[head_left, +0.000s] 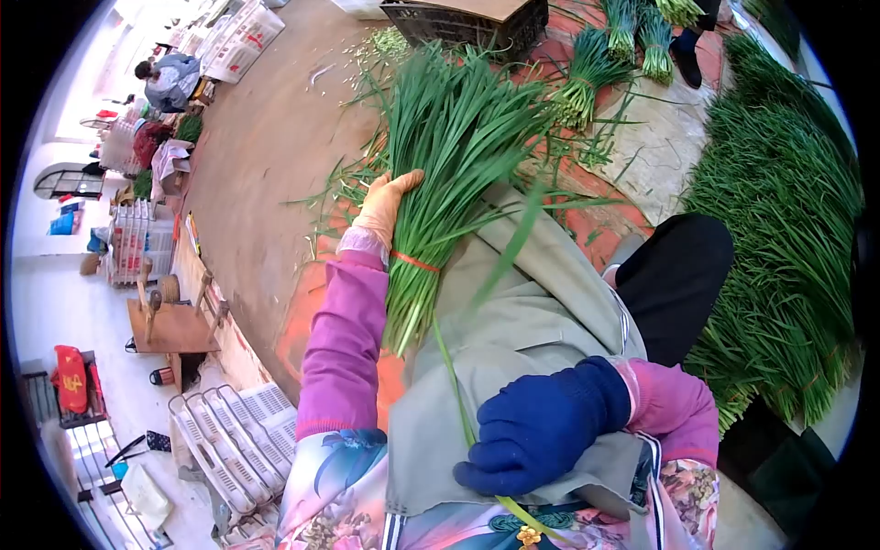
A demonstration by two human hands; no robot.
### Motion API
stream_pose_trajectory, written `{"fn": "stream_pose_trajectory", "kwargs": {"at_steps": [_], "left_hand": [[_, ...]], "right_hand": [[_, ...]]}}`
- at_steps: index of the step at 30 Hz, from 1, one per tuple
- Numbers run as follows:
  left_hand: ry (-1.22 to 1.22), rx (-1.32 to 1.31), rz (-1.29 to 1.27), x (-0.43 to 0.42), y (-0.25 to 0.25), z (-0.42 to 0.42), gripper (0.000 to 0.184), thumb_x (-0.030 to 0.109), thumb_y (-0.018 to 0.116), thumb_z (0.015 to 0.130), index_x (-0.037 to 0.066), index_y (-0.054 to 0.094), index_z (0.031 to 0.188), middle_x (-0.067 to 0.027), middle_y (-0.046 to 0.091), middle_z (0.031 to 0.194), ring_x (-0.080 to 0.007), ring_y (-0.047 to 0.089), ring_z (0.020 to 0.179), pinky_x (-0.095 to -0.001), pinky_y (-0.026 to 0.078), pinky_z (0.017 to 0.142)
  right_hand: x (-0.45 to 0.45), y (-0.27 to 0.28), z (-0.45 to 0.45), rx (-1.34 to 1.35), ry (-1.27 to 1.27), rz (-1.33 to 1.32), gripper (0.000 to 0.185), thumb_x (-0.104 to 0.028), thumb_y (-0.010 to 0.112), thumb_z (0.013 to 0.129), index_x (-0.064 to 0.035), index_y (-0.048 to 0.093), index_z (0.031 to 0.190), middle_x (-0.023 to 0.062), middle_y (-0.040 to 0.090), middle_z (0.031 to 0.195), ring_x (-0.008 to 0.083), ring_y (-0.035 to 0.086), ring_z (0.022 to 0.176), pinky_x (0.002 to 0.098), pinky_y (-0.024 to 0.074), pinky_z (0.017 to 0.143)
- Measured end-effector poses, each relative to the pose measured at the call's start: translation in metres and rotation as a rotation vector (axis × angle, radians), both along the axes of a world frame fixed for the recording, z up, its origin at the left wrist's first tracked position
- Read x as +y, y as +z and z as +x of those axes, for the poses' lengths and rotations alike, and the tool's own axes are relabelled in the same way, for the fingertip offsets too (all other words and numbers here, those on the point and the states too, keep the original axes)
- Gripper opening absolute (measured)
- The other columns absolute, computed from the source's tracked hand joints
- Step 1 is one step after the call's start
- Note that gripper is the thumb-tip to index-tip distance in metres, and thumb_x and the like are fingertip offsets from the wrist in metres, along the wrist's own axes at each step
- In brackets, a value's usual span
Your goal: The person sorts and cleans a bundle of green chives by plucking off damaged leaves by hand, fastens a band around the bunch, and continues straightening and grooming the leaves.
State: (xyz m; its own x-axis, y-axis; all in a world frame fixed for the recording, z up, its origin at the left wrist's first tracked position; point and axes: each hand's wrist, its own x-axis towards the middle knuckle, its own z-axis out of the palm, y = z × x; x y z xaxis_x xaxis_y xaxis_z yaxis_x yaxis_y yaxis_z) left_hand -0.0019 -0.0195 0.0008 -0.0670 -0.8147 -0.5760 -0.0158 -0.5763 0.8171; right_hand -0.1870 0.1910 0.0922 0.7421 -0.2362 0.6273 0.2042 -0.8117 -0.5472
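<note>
Bundle over the left edge of our apron, red band round it.
Hands apart: our left hand clamped on it; our right hand, near, closed on a leaf. Heap right.

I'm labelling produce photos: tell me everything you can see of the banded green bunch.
The bunch has long, flat, dark-green leaves fanning out and pale green stalks packed together below. An orange-red band circles the stalks. It slants partly over the apron, leaves pointing forward and stalk ends back, gripped above the band by the gloved left hand.
</note>
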Motion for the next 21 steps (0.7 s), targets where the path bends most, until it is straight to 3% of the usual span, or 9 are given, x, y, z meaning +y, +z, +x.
{"fn": "stream_pose_trajectory", "kwargs": {"at_steps": [1,5,7,8,10,12,14,16,21], "left_hand": [[0.002,0.002,0.0,0.001,-0.001,0.001,0.031,0.013,0.064,0.077,0.0,0.053,0.103,-0.0127,0.063,0.086,-0.0234,0.063,0.068,-0.0361,0.055,0.06],[-0.014,0.013,-0.03,0.003,-0.008,0.006,0.036,0.014,0.063,0.078,0.0,0.05,0.109,-0.0119,0.062,0.088,-0.023,0.063,0.07,-0.0353,0.054,0.061],[-0.146,0.036,-0.056,0.013,0.004,0.001,0.035,0.013,0.064,0.077,-0.001,0.052,0.107,-0.0093,0.062,0.091,-0.0203,0.062,0.075,-0.0326,0.052,0.068],[-0.182,0.093,-0.066,0.016,0.003,0.001,0.033,0.013,0.063,0.078,0.001,0.053,0.107,-0.0077,0.062,0.091,-0.019,0.062,0.075,-0.0314,0.052,0.068],[-0.226,0.107,-0.112,0.023,0.003,-0.002,0.032,0.01,0.062,0.078,0.0,0.053,0.107,-0.0071,0.062,0.091,-0.0177,0.061,0.076,-0.0306,0.052,0.068],[-0.273,0.113,-0.155,0.025,0.0,-0.002,0.032,0.008,0.062,0.078,0.0,0.052,0.107,-0.0074,0.062,0.093,-0.0163,0.06,0.077,-0.0294,0.051,0.07],[-0.276,0.13,-0.163,0.035,0.01,-0.009,0.032,0.008,0.062,0.078,-0.001,0.052,0.108,-0.0077,0.061,0.094,-0.0165,0.06,0.078,-0.0292,0.051,0.07],[-0.276,0.158,-0.203,0.037,0.009,-0.009,0.033,0.006,0.061,0.079,-0.002,0.051,0.11,-0.0088,0.061,0.097,-0.0175,0.06,0.08,-0.0292,0.051,0.072],[-0.199,0.166,-0.184,0.033,-0.001,0.001,0.035,0.004,0.059,0.079,-0.002,0.05,0.112,-0.0103,0.06,0.098,-0.0184,0.06,0.081,-0.0295,0.051,0.072]], "right_hand": [[0.001,0.003,-0.004,0.053,0.024,0.016,0.02,-0.02,0.051,0.083,-0.0085,0.059,0.096,0.0085,0.054,0.059,0.0228,0.053,0.049,0.0367,0.0394,0.043],[-0.024,-0.029,-0.053,-0.436,-0.211,0.523,0.018,-0.016,0.057,0.078,-0.0083,0.064,0.092,0.0079,0.062,0.069,0.0244,0.058,0.058,0.0353,0.0435,0.05],[-0.032,-0.062,-0.088,0.005,-0.763,0.608,0.011,-0.015,0.06,0.073,-0.0083,0.065,0.08,0.0076,0.06,0.065,0.0253,0.058,0.059,0.037,0.0436,0.052],[-0.039,-0.074,-0.092,0.002,-0.786,0.604,0.011,-0.015,0.06,0.073,-0.0083,0.065,0.08,0.0076,0.06,0.065,0.0253,0.058,0.059,0.037,0.0436,0.052],[-0.046,-0.088,-0.098,1.021,-1.297,0.206,0.029,-0.02,0.064,0.074,-0.0042,0.059,0.098,0.0105,0.06,0.076,0.029,0.058,0.071,0.0383,0.0458,0.065],[-0.056,-0.077,-0.079,0.572,-1.157,0.155,0.037,-0.021,0.064,0.071,-0.0074,0.057,0.104,0.0114,0.058,0.083,0.0297,0.057,0.079,0.0384,0.0441,0.072],[-0.074,-0.073,-0.043,0.208,-1.129,-0.197,0.038,-0.021,0.06,0.067,-0.0084,0.055,0.102,0.0091,0.055,0.091,0.027,0.053,0.087,0.0407,0.0424,0.078],[-0.087,-0.072,-0.012,0.199,-1.13,-0.394,0.032,-0.02,0.053,0.072,-0.0082,0.056,0.102,0.0083,0.054,0.092,0.0255,0.052,0.091,0.054,0.0332,0.092],[-0.102,-0.137,0.009,0.415,-1.08,-0.333,0.045,-0.023,0.059,0.067,-0.0096,0.053,0.11,0.0082,0.051,0.093,0.0248,0.05,0.094,0.0518,0.0326,0.094]]}}
